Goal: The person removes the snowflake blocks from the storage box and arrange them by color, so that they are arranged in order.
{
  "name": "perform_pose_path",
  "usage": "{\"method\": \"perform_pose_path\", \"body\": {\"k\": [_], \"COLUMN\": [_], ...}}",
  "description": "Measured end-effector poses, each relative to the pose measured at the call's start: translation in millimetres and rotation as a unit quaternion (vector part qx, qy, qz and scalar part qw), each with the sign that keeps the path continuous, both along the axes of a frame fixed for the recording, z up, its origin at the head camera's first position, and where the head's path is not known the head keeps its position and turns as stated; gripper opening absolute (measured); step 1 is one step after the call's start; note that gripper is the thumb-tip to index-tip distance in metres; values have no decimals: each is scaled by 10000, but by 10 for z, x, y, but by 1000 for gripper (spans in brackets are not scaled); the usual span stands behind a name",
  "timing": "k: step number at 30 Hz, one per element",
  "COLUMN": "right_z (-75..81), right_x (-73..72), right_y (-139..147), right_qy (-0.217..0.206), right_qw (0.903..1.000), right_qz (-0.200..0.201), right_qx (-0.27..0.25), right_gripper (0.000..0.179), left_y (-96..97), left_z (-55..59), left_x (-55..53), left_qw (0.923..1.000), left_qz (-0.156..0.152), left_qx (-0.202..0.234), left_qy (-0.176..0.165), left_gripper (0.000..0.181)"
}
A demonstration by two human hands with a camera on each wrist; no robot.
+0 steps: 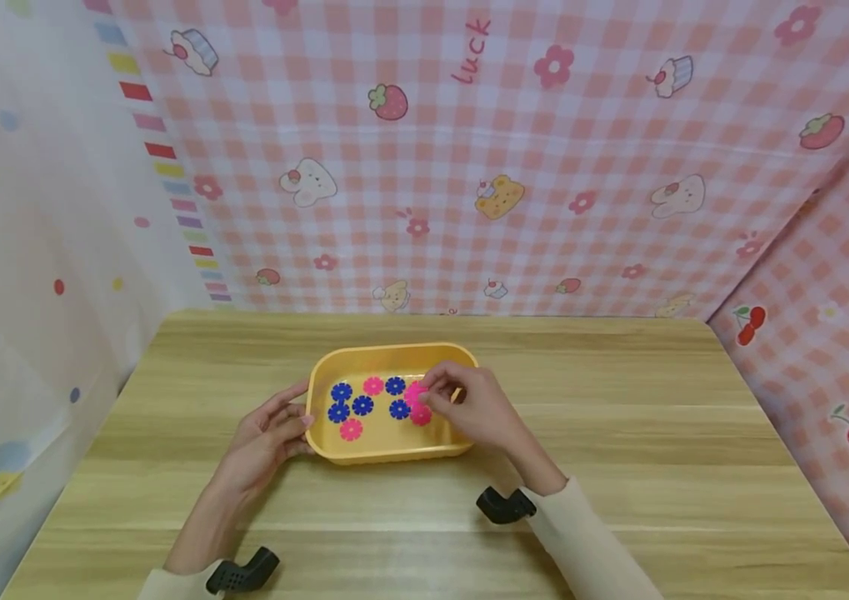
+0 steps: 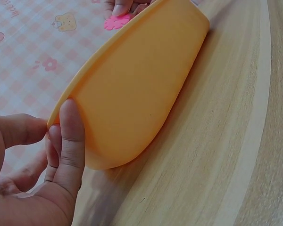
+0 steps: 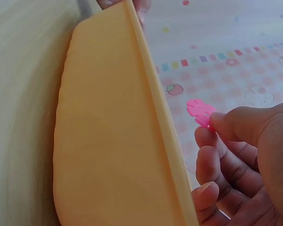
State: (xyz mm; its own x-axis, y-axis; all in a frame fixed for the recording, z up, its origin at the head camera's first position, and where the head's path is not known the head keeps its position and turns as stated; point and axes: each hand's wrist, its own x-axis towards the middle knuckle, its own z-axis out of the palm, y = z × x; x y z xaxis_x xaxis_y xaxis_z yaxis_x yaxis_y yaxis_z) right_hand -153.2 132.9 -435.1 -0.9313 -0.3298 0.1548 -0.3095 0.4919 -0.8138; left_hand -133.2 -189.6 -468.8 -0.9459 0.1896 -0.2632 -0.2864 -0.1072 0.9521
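A yellow plastic basin (image 1: 387, 457) stands on the table with several blue notched discs (image 1: 362, 405) and pink notched discs (image 1: 352, 429) lying flat inside. My left hand (image 1: 265, 437) grips the basin's left end; in the left wrist view its thumb (image 2: 72, 122) lies on the outer wall and fingers reach to the rim. Over the basin's right part, my right hand (image 1: 472, 404) pinches a bright pink notched disc (image 3: 200, 112) between thumb and fingertips, raised above the rim in the right wrist view. The held disc overlaps another pink disc below it in the head view.
The wood-grain table (image 1: 619, 433) runs out on both sides of the basin. Behind it hangs a pink checked cloth (image 1: 439, 150), with more cloth at the left and right sides. Black wrist cameras (image 1: 506, 505) sit on both forearms.
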Motion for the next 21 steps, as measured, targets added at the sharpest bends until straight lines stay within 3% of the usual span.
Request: {"method": "perform_pose_path", "body": {"k": [6, 21], "right_z": [-25, -30], "right_x": [-8, -99], "right_y": [120, 382], "right_qy": [-30, -342], "right_qw": [9996, 9935], "right_qz": [-154, -961], "right_qx": [-241, -498], "right_gripper": [4, 9], "left_y": [-7, -6], "left_z": [-3, 2], "left_x": [5, 10], "left_qw": [9999, 9998], "left_qz": [85, 63], "left_qx": [91, 165], "left_qy": [-56, 0], "left_gripper": [64, 64]}}
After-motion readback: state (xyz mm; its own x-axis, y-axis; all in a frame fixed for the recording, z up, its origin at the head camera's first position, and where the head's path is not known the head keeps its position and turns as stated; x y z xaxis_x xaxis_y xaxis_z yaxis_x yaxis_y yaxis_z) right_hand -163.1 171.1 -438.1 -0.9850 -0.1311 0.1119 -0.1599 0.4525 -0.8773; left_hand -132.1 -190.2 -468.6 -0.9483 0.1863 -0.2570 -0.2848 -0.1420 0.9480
